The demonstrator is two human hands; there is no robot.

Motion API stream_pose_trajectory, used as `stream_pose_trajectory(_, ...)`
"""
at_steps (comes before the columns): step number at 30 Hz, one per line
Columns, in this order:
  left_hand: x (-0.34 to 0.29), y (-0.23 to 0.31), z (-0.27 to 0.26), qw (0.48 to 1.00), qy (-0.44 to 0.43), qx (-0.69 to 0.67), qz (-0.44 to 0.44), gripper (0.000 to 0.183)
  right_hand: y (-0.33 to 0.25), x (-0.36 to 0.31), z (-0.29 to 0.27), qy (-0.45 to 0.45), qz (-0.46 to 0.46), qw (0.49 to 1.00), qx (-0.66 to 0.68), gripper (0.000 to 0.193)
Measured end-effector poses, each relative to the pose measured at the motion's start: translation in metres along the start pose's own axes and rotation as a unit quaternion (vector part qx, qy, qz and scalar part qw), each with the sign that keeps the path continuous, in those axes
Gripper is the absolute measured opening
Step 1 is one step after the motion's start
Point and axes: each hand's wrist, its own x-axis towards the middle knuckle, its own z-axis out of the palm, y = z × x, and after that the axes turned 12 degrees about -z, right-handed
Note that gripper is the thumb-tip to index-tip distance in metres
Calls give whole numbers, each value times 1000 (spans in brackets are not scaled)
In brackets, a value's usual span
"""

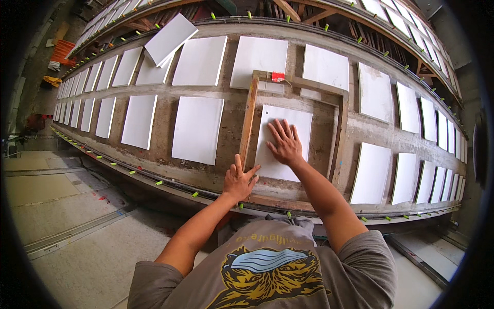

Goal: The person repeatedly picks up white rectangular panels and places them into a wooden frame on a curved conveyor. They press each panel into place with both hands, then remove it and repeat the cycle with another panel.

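Note:
A white square panel lies on the worn table inside a wooden frame. My right hand rests on the panel's upper middle, its fingers spread and pointing away from me. My left hand is at the near end of the frame's left bar, over the wood, with fingers partly stretched and the thumb apart. The bar beneath that hand is hidden. A red tag sits on the frame's far bar, which crosses over part of another white panel.
Several white panels lie in two rows along the long table. One tilted panel overlaps another at the far left. Light green pegs line the table's edges. Beyond is another rack of panels.

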Motion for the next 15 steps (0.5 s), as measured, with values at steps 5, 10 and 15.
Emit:
stream_pose_trajectory(5, -1, 0, 0, 998, 49, 8, 24, 48, 17, 52, 1, 33, 49, 998, -9, 70)
stream_pose_trajectory(10, -1, -3, 9, 996, 86, 16, 29, 46, 3, 37, 8, 32, 39, 999, 12, 70)
stream_pose_trajectory(15, 0, 0, 6, 999, 47, -12, 6, 40, -23, -25, 9, 3, -6, 1000, 27, 70)
